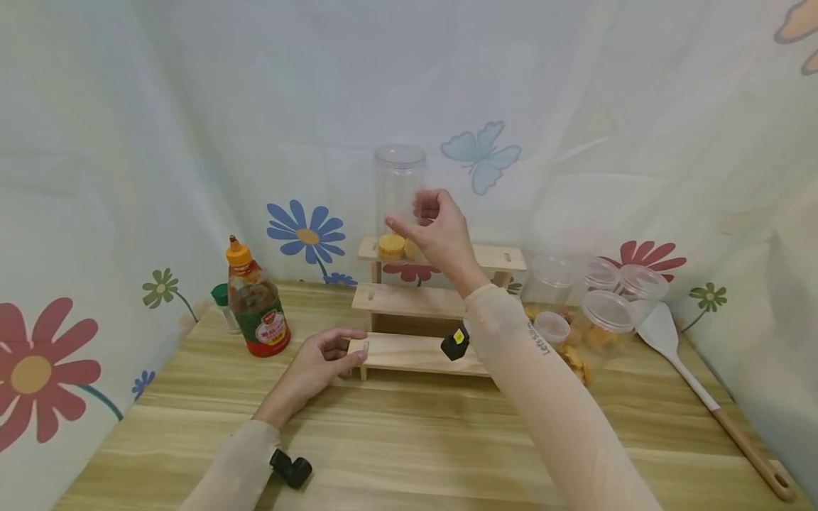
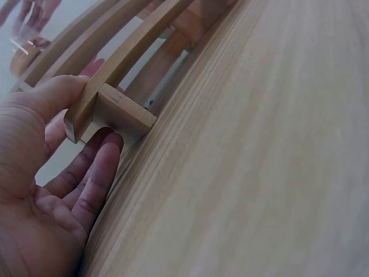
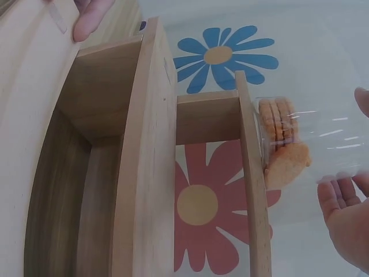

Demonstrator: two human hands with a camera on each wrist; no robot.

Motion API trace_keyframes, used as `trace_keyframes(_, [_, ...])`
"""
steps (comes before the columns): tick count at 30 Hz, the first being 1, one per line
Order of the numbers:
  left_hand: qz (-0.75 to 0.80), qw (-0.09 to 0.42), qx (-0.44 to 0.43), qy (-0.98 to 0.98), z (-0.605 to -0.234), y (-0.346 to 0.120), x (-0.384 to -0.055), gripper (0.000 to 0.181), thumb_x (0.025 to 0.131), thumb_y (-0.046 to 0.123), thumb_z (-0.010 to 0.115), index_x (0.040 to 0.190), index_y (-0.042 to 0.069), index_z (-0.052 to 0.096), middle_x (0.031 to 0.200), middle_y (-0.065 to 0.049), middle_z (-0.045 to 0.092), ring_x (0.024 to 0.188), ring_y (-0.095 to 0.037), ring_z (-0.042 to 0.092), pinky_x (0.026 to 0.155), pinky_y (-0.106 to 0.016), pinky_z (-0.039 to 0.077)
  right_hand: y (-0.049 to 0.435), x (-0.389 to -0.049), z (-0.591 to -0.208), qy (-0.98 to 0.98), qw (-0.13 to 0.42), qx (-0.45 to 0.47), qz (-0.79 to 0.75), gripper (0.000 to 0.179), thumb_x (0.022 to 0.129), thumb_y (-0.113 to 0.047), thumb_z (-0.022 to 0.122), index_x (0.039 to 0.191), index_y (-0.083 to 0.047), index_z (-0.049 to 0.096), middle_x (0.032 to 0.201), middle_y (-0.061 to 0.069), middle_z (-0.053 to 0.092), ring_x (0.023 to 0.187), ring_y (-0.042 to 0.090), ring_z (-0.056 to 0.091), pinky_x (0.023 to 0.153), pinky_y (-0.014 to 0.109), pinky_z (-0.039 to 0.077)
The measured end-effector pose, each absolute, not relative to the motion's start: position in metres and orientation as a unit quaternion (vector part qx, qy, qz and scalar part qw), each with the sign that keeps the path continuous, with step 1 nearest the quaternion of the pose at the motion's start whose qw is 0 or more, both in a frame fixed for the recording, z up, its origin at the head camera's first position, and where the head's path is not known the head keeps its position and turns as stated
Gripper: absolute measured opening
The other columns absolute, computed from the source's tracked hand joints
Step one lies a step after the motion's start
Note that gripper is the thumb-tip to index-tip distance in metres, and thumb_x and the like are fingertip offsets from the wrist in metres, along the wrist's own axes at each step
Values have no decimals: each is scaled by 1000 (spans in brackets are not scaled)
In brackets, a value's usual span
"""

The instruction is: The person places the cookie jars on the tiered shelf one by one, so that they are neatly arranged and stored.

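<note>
A tall clear plastic jar (image 1: 400, 184) stands upright on the left end of the top tier of a wooden three-step display stand (image 1: 402, 349). Round yellow-orange biscuits (image 3: 278, 124) lie in its bottom. My right hand (image 1: 444, 231) is beside the jar, thumb and fingers spread apart around its side; in the head view the fingers are blurred. Down at the left end of the lowest tier, my left hand (image 1: 322, 358) grips the stand, thumb over the board and the other fingers below it, as the left wrist view shows (image 2: 63, 167).
Several clear lidded jars (image 1: 607, 312), some with snacks inside, stand right of the stand, partly behind my right arm. A white spatula (image 1: 693, 383) with a wooden handle lies at far right. Left are a red sauce bottle (image 1: 258, 312) and a small green-capped shaker (image 1: 222, 305).
</note>
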State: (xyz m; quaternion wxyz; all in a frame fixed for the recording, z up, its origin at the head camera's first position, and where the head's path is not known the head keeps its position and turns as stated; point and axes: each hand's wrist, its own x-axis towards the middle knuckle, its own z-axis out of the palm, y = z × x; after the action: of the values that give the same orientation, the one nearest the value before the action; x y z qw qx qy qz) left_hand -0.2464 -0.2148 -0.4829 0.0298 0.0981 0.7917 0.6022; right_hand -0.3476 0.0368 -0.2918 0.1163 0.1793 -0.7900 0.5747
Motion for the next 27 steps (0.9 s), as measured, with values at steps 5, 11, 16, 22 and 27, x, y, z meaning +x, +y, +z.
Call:
trace_keyframes(5, [603,31,98,791,-484,-214,-247,41,104,29,84,142,17,74,115,-13,74,95,-27,73,78,-33,63,36,-348,-293,-797,122,174,565,76,94,-41,93,150,-6,57,141,9,64,133,27,63,118,36,52])
trace_keyframes(11, [606,34,97,789,-484,-214,-246,41,104,28,84,142,17,74,114,-13,74,95,-27,73,78,-33,63,37,-349,-294,-803,119,174,558,74,95,-40,93,152,-6,59,143,11,66,134,27,65,118,36,52])
trace_keyframes(16, [608,33,98,787,-484,-213,-245,40,104,27,84,142,17,74,113,-12,74,94,-25,73,78,-33,63,38,-351,-295,-808,109,170,553,75,95,-39,92,154,-6,59,146,12,66,135,28,66,117,37,53])
trace_keyframes(22, [610,33,99,786,-482,-214,-244,41,104,26,83,143,14,74,113,-12,74,93,-24,73,78,-32,63,37,-351,-297,-811,104,166,552,77,95,-36,93,156,-6,58,147,13,66,135,29,66,116,38,54])
trace_keyframes(27, [607,34,96,788,-483,-214,-244,39,104,28,84,141,19,74,113,-12,74,94,-26,73,78,-32,63,37,-349,-304,-823,114,166,531,76,97,-31,92,159,-7,55,148,12,65,136,27,65,116,38,54])
